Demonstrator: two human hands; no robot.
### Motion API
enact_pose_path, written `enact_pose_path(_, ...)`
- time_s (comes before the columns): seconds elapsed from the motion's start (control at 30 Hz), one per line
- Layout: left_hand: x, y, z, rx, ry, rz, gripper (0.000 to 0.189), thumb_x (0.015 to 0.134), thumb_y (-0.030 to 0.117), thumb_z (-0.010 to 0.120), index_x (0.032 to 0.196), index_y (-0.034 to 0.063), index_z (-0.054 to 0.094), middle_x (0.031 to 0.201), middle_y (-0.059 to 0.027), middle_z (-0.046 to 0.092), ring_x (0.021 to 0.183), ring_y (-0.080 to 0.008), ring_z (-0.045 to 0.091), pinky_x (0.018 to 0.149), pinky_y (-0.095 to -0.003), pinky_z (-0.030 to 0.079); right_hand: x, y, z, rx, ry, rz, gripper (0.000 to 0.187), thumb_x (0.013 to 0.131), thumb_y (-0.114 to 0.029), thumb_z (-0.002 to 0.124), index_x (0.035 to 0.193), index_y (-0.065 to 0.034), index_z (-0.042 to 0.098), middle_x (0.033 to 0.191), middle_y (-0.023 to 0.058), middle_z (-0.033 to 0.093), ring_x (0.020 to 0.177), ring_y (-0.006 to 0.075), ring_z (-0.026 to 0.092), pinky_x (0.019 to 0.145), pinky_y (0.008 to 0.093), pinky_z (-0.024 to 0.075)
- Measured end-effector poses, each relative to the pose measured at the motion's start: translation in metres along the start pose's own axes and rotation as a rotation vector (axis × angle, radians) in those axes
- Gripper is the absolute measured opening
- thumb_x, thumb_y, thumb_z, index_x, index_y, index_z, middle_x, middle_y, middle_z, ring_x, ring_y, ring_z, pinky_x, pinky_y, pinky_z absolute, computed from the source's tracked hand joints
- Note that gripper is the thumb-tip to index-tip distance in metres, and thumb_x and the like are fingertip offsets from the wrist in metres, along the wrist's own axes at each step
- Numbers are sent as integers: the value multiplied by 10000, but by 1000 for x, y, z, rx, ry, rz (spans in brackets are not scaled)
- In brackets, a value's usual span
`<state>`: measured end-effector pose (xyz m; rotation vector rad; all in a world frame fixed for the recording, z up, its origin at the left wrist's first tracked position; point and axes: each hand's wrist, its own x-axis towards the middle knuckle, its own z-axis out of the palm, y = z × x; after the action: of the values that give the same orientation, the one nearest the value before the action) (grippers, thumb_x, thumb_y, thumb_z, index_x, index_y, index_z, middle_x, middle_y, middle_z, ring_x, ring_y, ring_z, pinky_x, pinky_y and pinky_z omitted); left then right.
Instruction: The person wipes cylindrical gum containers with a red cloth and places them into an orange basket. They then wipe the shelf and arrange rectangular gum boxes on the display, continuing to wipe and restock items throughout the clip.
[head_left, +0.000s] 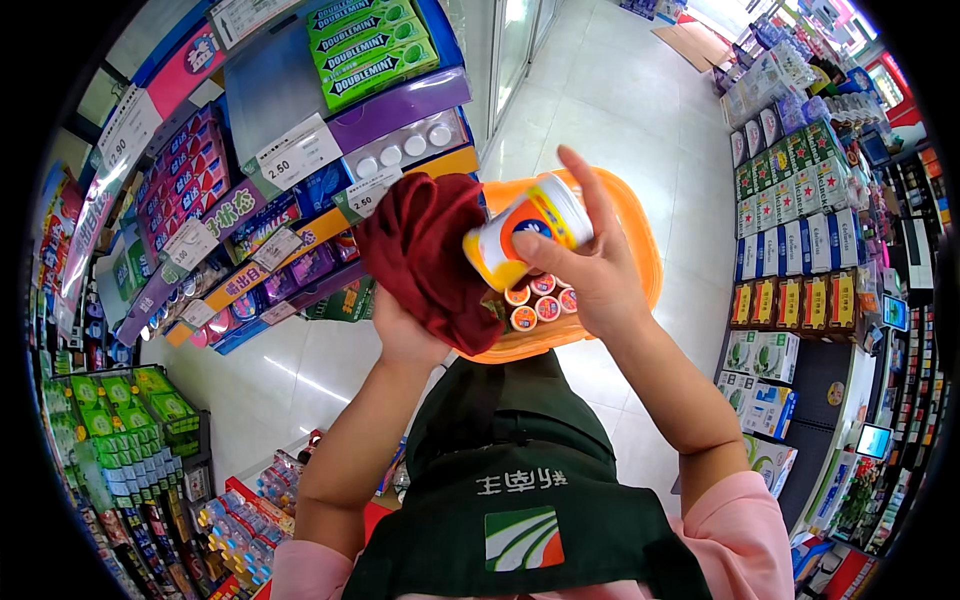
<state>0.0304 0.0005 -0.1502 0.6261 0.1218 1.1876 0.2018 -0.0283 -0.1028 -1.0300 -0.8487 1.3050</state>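
My right hand (592, 262) holds a white and yellow plastic gum bottle (529, 225), tilted, with the thumb on its label and the index finger raised. A dark red cloth (431, 259) is bunched over my left hand (409, 330), which grips it from below; the cloth touches or nearly touches the bottle's lower end. Beneath both hands is an orange plastic basket (641, 225). Several small round containers with orange and pink lids (547, 307) stand in it. Part of the basket's inside is hidden by the cloth and the bottle.
At left stands a tiered gum and candy rack with price tags (296, 154) and green Doublemint boxes (375, 67). Bottled drinks (244, 529) and green packs (124, 420) are at lower left. Stacked beer cartons (795, 244) line the right, beside a counter (847, 390). Pale floor tiles (607, 82) run between.
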Motion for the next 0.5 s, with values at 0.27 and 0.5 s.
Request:
enact_pose_path(0.27, -1, -27, 3, 880, 13, 221, 482, 954, 258, 599, 1350, 13, 473, 1291, -101, 524, 1160, -218, 525, 1000, -324, 410, 1, 26, 3, -582, 69, -413, 568, 746, -167, 785, 1202, -7, 485, 1021, 131, 617, 935, 215, 611, 822, 328, 490)
enact_pose_path(0.5, 4, -36, 20, 83, 332, -199, 423, 1031, 356, 421, 1319, 56, 501, 1258, -76, 569, 1135, -173, 561, 970, -302, 462, -3, 20, -5, -817, -3, -714, 590, 677, -148, 813, 1181, -49, 524, 996, 123, 562, 844, 304, 611, 751, 355, 507)
